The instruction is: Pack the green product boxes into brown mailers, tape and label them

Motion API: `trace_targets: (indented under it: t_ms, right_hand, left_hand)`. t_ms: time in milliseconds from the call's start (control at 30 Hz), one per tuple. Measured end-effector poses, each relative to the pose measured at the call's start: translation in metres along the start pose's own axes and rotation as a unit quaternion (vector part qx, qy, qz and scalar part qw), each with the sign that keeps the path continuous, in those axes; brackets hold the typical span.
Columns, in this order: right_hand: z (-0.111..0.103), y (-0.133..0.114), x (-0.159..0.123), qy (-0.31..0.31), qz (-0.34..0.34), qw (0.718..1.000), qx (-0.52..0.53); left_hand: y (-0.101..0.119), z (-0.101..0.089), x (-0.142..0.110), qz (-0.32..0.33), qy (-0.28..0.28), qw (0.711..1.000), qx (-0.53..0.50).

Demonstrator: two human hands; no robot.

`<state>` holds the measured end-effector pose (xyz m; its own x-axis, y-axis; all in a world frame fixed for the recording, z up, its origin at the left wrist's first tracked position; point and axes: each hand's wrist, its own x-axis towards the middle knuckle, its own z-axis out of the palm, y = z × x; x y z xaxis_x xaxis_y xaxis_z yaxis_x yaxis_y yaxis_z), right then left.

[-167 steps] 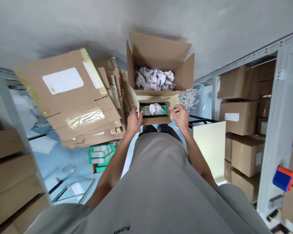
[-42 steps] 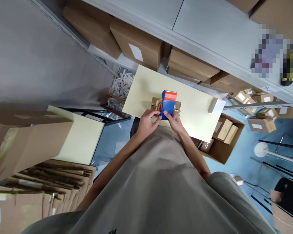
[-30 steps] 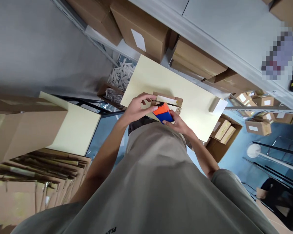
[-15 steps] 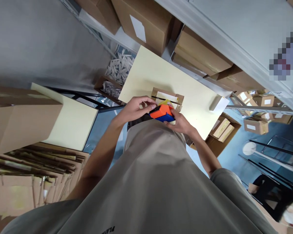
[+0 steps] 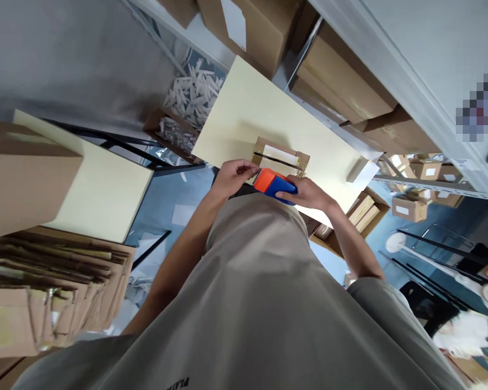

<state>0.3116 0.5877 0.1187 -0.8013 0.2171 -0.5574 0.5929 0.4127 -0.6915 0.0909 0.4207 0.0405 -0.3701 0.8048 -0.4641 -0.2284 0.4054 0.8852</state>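
My right hand (image 5: 309, 192) is wrapped round the blue body of an orange-and-blue tape dispenser (image 5: 275, 184), held low in front of my waist. Its orange end, with a toothed edge, points left. Thumb and fingers of my left hand (image 5: 238, 176) are pinched together right at that toothed edge; what sits between them is too small to make out. Just beyond the dispenser, a small cardboard box (image 5: 264, 148) with a white label and a dark strip across it lies on the cream table (image 5: 244, 108).
Shelves with large cartons (image 5: 341, 76) run along the far side. A white box (image 5: 361, 170) stands at the table's right end. Flattened cardboard (image 5: 65, 265) is stacked at lower left, below another table with a big carton (image 5: 28, 173). An open carton (image 5: 364, 216) sits right of the table.
The tape dispenser has turned in my right hand, so its toothed orange end now faces my left fingers and the yellow part is hidden. My left fingers have closed into a pinch.
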Motion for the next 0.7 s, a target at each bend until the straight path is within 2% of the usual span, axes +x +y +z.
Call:
trace_targets:
  t_ms: [100,200,300,400,533,700]
  right_hand:
    - [-0.027,-0.005,-0.008,-0.039,0.034,0.999,0.002]
    - [-0.053,-0.005,-0.016,-0.064,0.093,0.992,0.063]
    - [-0.071,-0.003,-0.011,-0.071,0.135,0.981,0.118]
    - [-0.078,0.0,0.006,-0.077,0.139,0.98,0.123]
    - [-0.076,0.011,0.032,-0.094,0.148,0.979,0.1]
    - [-0.071,0.019,0.046,-0.108,0.166,0.974,0.108]
  left_hand:
    - [-0.009,-0.007,0.009,0.012,0.035,0.999,-0.014]
    - [-0.015,-0.023,0.024,0.021,0.082,0.996,-0.02]
    - [-0.024,-0.035,0.043,0.009,0.093,0.995,-0.028]
    - [-0.038,-0.038,0.063,-0.005,0.091,0.995,-0.048]
    - [-0.057,-0.036,0.085,-0.027,0.091,0.993,-0.07]
    - [-0.079,-0.032,0.101,-0.062,0.089,0.989,-0.102]
